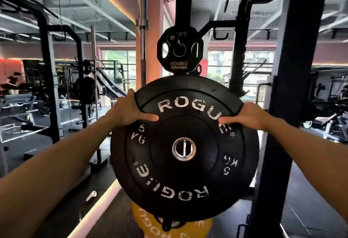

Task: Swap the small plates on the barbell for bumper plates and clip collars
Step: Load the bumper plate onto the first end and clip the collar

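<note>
You're holding a black bumper plate [185, 143] up in front of you with both hands. Left hand [128, 110] has its grip wrapped on the upper-left rim, thumb across the face. Right hand [248, 115] grips the upper-right rim the same way, thumb on the face, fingers hidden behind the plate. Both grips are grasping the plate, neither released.

The plate hangs roughly chest-high, tilted a bit, just below a small black plate [180, 49] that sits on a peg of the rack [243, 39]. Below the plate a yellow plate [150, 224] shows, partly covered. Cannot tell whether the bumper plate is still on a peg or already free; no peg end is clear through its center hole.

Risks from here:
- Both grips are high on the rim, so the bottom can swing. If it swings it may knock the yellow plate or the black upright [278, 124] to your right.
- Lift it straight up and the top edge meets the small plate, which is touching or nearly so.
- The rim is smooth rubber; a slipping thumb means a drop toward your feet.
- A white earbud [91, 196] lies on the floor [56, 209] at lower left; watch your step.

Plate look: matte black rubber, worn white "ROGUE" lettering top and bottom, "5 KG" marks on both sides, steel ring [184, 149] at the center hole, raised lip round the edge. The barbell itself I can't pick out for sure.
</note>
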Action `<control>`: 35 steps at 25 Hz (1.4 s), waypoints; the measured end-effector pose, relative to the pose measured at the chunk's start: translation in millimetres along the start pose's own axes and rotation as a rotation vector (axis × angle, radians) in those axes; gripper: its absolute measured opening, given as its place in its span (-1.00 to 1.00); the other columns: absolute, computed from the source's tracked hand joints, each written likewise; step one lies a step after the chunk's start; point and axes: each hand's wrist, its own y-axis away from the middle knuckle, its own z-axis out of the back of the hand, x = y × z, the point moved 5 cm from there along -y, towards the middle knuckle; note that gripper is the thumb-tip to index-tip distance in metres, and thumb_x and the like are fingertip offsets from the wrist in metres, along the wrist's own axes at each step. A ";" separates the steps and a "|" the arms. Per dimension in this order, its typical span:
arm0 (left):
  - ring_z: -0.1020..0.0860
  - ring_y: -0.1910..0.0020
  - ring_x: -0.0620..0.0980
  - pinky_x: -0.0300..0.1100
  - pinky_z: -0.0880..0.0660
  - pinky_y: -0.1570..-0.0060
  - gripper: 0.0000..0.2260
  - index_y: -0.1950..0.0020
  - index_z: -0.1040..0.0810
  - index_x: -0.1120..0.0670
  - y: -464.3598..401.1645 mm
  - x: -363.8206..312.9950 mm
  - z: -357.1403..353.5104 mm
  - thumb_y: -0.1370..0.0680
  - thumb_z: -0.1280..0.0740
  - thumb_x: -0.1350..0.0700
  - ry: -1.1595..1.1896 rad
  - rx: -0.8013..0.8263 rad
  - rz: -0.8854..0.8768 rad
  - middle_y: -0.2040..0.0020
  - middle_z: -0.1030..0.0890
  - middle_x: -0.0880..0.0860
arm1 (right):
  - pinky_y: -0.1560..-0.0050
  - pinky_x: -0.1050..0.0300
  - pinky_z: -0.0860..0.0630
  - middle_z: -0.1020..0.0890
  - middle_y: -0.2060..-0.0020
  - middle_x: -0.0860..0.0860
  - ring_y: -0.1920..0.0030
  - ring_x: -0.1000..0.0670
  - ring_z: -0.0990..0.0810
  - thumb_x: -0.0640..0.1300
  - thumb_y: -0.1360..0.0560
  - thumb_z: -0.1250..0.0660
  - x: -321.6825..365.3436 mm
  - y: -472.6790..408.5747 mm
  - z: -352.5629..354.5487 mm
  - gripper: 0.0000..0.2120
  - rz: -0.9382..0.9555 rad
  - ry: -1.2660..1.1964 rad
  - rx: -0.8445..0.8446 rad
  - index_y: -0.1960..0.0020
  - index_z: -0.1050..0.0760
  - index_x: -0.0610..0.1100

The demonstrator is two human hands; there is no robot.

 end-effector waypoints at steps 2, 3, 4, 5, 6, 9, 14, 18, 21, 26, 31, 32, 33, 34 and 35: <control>-0.51 -0.23 0.17 -0.01 -0.47 -0.11 0.01 -0.27 -0.33 0.08 23.5 -28.8 7.7 -0.02 -0.55 -0.44 0.000 -0.019 -0.022 -0.22 -0.54 0.09 | 0.14 0.37 -0.40 -0.68 0.01 0.09 0.06 0.15 -0.59 0.25 -0.19 -0.58 -3.7 23.4 23.2 -0.44 0.014 0.004 0.007 -0.13 -0.64 0.06; -0.50 -0.24 0.19 -0.01 -0.45 -0.12 0.00 -0.30 -0.33 0.09 36.8 -46.0 10.0 -0.05 -0.56 -0.41 -0.006 -0.019 -0.035 -0.23 -0.53 0.11 | 0.13 0.33 -0.41 -0.68 0.01 0.09 0.04 0.12 -0.59 0.28 -0.18 -0.57 -6.3 38.9 35.9 -0.43 0.017 0.013 0.004 -0.11 -0.64 0.07; -0.49 -0.26 0.20 -0.01 -0.43 -0.15 -0.03 -0.33 -0.33 0.11 49.5 -63.4 10.5 -0.11 -0.58 -0.35 -0.019 -0.018 -0.051 -0.25 -0.52 0.13 | 0.11 0.28 -0.42 -0.68 0.02 0.10 0.03 0.11 -0.59 0.32 -0.16 -0.55 -9.4 54.9 48.7 -0.43 0.014 0.021 0.003 -0.08 -0.64 0.08; -0.48 -0.28 0.22 -0.01 -0.42 -0.18 -0.07 -0.36 -0.34 0.11 63.7 -80.7 9.9 -0.17 -0.59 -0.29 -0.028 -0.024 -0.069 -0.26 -0.50 0.15 | 0.09 0.26 -0.42 -0.68 0.02 0.11 0.02 0.11 -0.59 0.37 -0.11 -0.54 -14.4 71.0 61.0 -0.39 0.008 0.029 0.002 -0.06 -0.64 0.10; -0.47 -0.29 0.23 -0.01 -0.41 -0.20 -0.10 -0.37 -0.34 0.12 76.6 -97.0 9.5 -0.20 -0.60 -0.26 -0.025 -0.035 -0.088 -0.26 -0.50 0.16 | 0.06 0.25 -0.42 -0.68 0.01 0.13 0.01 0.12 -0.60 0.44 -0.05 -0.52 -20.5 86.0 73.8 -0.31 0.009 0.032 -0.006 -0.07 -0.64 0.11; -0.48 -0.27 0.23 -0.01 -0.41 -0.17 -0.05 -0.37 -0.33 0.11 113.5 -139.7 1.3 -0.16 -0.58 -0.33 -0.046 -0.050 -0.143 -0.20 -0.50 0.14 | 0.01 0.23 -0.44 -0.68 0.00 0.17 -0.05 0.10 -0.62 0.53 0.09 -0.49 -44.3 134.0 108.5 -0.14 -0.014 0.050 -0.037 -0.12 -0.64 0.14; -0.49 -0.24 0.23 -0.01 -0.43 -0.08 -0.01 -0.28 -0.33 0.16 163.3 -209.6 -17.0 -0.08 -0.54 -0.41 -0.012 -0.031 -0.125 -0.17 -0.52 0.12 | -0.18 0.07 -0.51 -0.69 -0.02 0.10 -0.07 0.03 -0.62 0.55 0.13 -0.48 -83.9 209.4 172.6 -0.07 -0.072 0.057 -0.073 -0.13 -0.64 0.09; -0.49 -0.24 0.20 -0.06 -0.37 -0.01 0.00 -0.29 -0.35 0.14 195.2 -273.3 -46.2 -0.07 -0.53 -0.43 0.015 0.023 -0.124 -0.08 -0.49 0.04 | -0.12 0.11 -0.48 -0.68 0.00 0.10 -0.06 0.03 -0.61 0.50 0.09 -0.49 -126.3 256.8 219.4 -0.15 -0.101 0.050 -0.047 -0.11 -0.64 0.10; -0.49 -0.26 0.22 -0.03 -0.42 -0.09 -0.07 -0.23 -0.35 0.11 207.0 -323.8 -86.3 -0.07 -0.55 -0.39 0.057 0.038 -0.133 -0.11 -0.50 0.05 | -0.12 0.11 -0.49 -0.69 0.02 0.11 -0.05 0.03 -0.62 0.49 0.07 -0.50 -177.6 276.6 252.7 -0.17 -0.131 0.065 -0.032 -0.10 -0.65 0.08; -0.46 -0.31 0.20 -0.14 -0.34 -0.12 -0.11 -0.39 -0.31 0.16 218.1 -414.6 -174.1 -0.24 -0.61 -0.19 0.067 0.046 -0.162 -0.28 -0.51 0.13 | -0.22 0.09 -0.51 -0.69 0.04 0.21 -0.05 0.11 -0.63 0.53 0.08 -0.50 -291.2 282.9 298.2 -0.23 -0.169 0.052 -0.010 -0.05 -0.65 0.18; -0.47 -0.28 0.13 -0.19 -0.32 -0.05 -0.14 -0.33 -0.34 0.13 223.4 -451.7 -250.3 -0.21 -0.60 -0.24 0.082 0.104 -0.106 -0.05 -0.41 -0.07 | -0.01 0.14 -0.47 -0.68 0.04 0.12 -0.02 0.06 -0.60 0.35 -0.13 -0.56 -367.0 285.3 321.8 -0.41 -0.171 0.068 0.004 -0.07 -0.65 0.10; -0.48 -0.27 0.13 -0.19 -0.32 -0.05 -0.14 -0.32 -0.34 0.11 227.3 -453.3 -262.8 -0.20 -0.60 -0.26 0.089 0.112 -0.100 -0.05 -0.41 -0.08 | 0.01 0.14 -0.46 -0.68 0.06 0.12 -0.02 0.06 -0.60 0.35 -0.14 -0.56 -379.3 289.5 319.0 -0.44 -0.177 0.067 0.015 -0.05 -0.65 0.10; -0.48 -0.26 0.12 -0.18 -0.33 -0.04 -0.15 -0.30 -0.34 0.10 232.7 -453.3 -275.5 -0.19 -0.60 -0.26 0.088 0.122 -0.101 -0.05 -0.42 -0.08 | 0.03 0.15 -0.47 -0.68 0.08 0.14 -0.01 0.08 -0.61 0.35 -0.14 -0.55 -391.5 296.1 313.3 -0.47 -0.185 0.060 0.024 -0.01 -0.66 0.10; -0.49 -0.24 0.10 -0.18 -0.33 -0.03 -0.19 -0.27 -0.34 0.08 239.5 -452.9 -285.5 -0.20 -0.60 -0.25 0.086 0.126 -0.105 -0.06 -0.43 -0.07 | 0.03 0.16 -0.46 -0.67 0.10 0.18 0.00 0.10 -0.60 0.35 -0.14 -0.55 -403.0 301.8 305.8 -0.50 -0.187 0.059 0.026 0.03 -0.65 0.11; -0.48 -0.20 0.06 -0.17 -0.33 -0.01 -0.23 -0.23 -0.33 0.05 246.3 -448.7 -297.3 -0.21 -0.60 -0.24 0.083 0.134 -0.106 -0.06 -0.43 -0.06 | 0.02 0.18 -0.45 -0.67 0.11 0.21 0.00 0.13 -0.60 0.35 -0.15 -0.55 -414.4 308.1 295.8 -0.52 -0.187 0.056 0.033 0.04 -0.65 0.12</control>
